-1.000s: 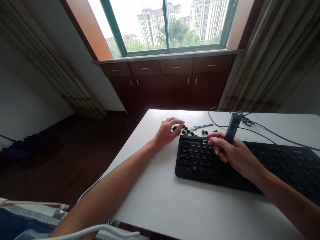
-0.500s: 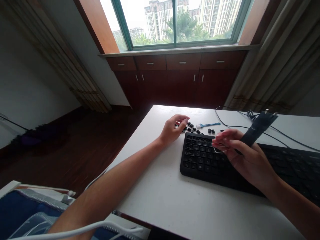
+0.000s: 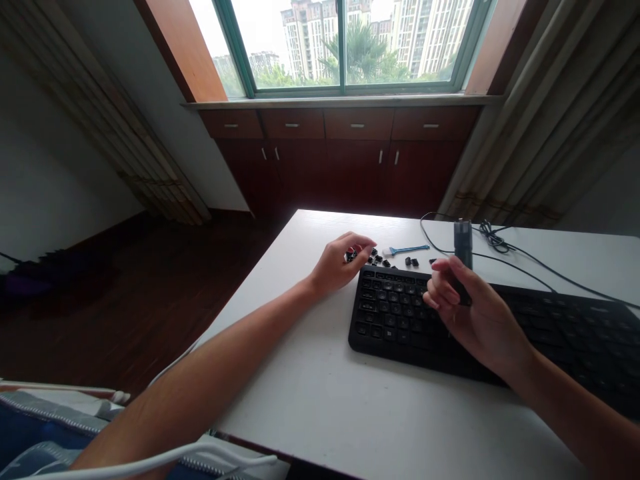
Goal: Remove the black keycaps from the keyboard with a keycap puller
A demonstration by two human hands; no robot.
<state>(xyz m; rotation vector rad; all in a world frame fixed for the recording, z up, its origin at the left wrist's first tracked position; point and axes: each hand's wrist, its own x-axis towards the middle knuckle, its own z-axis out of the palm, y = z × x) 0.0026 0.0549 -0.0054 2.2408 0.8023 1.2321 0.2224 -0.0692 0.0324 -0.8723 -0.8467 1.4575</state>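
A black keyboard (image 3: 395, 320) lies on the white table (image 3: 350, 400). My right hand (image 3: 470, 310) hovers over its left part, fingers closed round a dark stick-shaped tool (image 3: 463, 243) that stands nearly upright. Beyond the keyboard's far left corner, my left hand (image 3: 340, 263) rests on the table with its fingers curled over a scatter of loose black keycaps (image 3: 380, 259). What the left fingers hold, if anything, is hidden.
A small blue brush (image 3: 407, 250) lies behind the keycaps. A black cable (image 3: 500, 250) runs across the far right of the table. The table's left edge drops to a dark wooden floor. Cabinets stand under the window.
My right hand has swung the dark tool from leaning right to nearly upright and drawn its fingers in. The left hand stays at the keycaps.
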